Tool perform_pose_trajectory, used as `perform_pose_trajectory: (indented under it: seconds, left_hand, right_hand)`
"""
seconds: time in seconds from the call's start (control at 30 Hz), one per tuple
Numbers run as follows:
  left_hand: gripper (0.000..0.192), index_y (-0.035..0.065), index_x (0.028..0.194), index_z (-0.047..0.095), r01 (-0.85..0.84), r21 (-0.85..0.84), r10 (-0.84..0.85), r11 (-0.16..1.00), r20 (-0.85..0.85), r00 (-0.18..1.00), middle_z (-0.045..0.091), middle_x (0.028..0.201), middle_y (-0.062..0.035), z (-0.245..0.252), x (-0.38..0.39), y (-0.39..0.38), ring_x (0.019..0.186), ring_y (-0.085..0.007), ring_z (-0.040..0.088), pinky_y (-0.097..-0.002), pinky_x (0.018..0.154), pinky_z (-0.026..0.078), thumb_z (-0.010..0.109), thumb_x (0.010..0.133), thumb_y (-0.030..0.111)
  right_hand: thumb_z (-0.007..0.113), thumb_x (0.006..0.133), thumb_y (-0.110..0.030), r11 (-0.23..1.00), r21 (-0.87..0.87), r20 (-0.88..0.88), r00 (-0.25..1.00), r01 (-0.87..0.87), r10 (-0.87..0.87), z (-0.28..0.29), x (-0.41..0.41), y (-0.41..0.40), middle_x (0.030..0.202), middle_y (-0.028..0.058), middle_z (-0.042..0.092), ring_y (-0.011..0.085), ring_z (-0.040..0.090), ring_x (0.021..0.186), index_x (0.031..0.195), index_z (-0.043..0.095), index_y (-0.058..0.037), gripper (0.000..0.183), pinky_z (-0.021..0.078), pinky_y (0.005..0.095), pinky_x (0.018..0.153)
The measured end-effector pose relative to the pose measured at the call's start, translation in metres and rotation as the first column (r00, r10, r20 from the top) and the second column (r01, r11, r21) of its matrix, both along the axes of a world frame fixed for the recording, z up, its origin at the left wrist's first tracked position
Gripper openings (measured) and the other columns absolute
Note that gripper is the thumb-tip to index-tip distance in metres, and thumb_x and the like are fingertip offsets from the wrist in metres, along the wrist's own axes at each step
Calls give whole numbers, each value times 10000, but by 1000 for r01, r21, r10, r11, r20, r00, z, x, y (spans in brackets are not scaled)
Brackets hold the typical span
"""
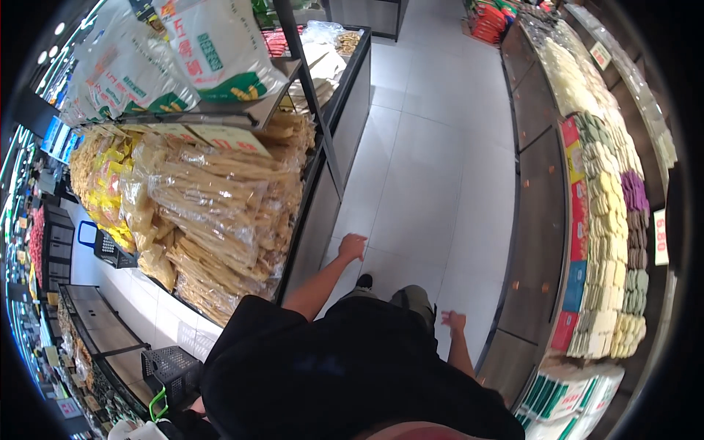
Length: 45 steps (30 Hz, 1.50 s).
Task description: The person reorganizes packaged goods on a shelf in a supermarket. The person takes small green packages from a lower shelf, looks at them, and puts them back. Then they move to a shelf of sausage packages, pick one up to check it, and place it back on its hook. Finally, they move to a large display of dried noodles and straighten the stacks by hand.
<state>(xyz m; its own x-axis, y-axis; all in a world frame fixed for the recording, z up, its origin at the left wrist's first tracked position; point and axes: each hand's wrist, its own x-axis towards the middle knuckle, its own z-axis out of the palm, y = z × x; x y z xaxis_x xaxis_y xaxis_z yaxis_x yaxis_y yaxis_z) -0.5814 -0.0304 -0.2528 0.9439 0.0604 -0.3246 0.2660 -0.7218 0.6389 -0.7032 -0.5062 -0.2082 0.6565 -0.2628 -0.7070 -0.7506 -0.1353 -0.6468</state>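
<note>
My left hand (353, 247) hangs over the tiled floor with its fingers loosely apart and nothing in it. Nearest to it is the side of a display stand (308, 247) heaped with long, pale brown dried sticks in clear plastic bags (214, 192), which look like dried tofu skin. Beside my right thigh, my right hand (454, 320) also holds nothing, its fingers slightly bent and apart. Wooden cabinet fronts (531, 236) run past it on the right. Above them, bundles of dried noodles (602, 220) lie in rows of cream, green, brown and purple.
White printed sacks (220, 49) stand on a shelf over the stand. A grey-tiled aisle (423, 165) leads ahead between both displays. Red packages (487, 25) sit at its far end. Behind at left, a person's grey shopping basket (173, 371) is near another counter. White-and-green packs (572, 399) lie lower right.
</note>
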Motion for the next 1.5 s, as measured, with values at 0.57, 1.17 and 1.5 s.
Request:
perform_pose_trajectory:
  seconds: [0.57, 1.17, 1.5]
  left_hand:
    - [266, 38, 1064, 690, -715, -205, 345, 668, -766, 542, 710, 909, -88, 7, 109, -84, 776, -207, 693, -363, 624, 572, 563, 916, 218]
    - [421, 33, 1362, 482, -748, -601, 757, 281, 618, -212, 594, 1198, -49, 318, 444, 79, 1093, -141, 577, -221, 822, 469, 585, 953, 36]
    - [548, -70, 1432, 360, -728, -666, 392, 165, 721, -571, 430, 1468, -142, 444, 515, 151, 1352, -202, 418, -321, 1129, 300, 603, 944, -12]
  right_hand:
    - [508, 936, -316, 946, 188, -167, 941, -264, 296, -59, 437, -116, 833, 112, 675, 226, 659, 682, 931, 666, 7, 360, 540, 357, 566]
    - [475, 978, -274, 508, 244, 151, 549, -826, 822, 73, 977, 214, 1076, 115, 682, 195, 670, 864, 1204, 600, -13, 368, 559, 309, 742]
    - [479, 958, -265, 486, 294, -213, 440, -823, 873, -22, 1095, 192, 1013, 94, 668, 214, 650, 829, 1152, 618, -42, 327, 545, 360, 681]
